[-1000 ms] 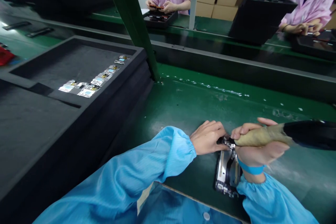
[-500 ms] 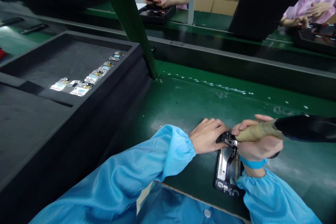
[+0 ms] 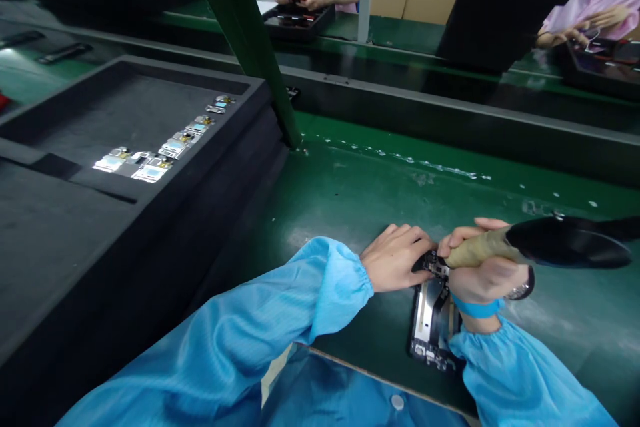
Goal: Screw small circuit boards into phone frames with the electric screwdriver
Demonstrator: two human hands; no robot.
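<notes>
An opened phone lies on the green bench, its metal frame, dark flex cable and small boards exposed. My left hand grips its upper left corner, fingers curled over the edge. Over the phone's top right side, my right hand is closed round what looks like an electric screwdriver, with a tape-wrapped yellowish front and a black body. Its tip is hidden by my fingers. Beside my right wrist shows a small round dark container with speckled contents; I cannot tell if the hand holds it.
To the left, stacked black foam trays hold several phone circuit boards. A slanted green post rises beside them. Beyond the dark channel, two people in pink work at black trays, near a tall black stack and cardboard boxes.
My right hand and the screwdriver have shifted slightly left, and its black body has swung. More of the round container shows. My left hand and the phone stay almost where they were.
</notes>
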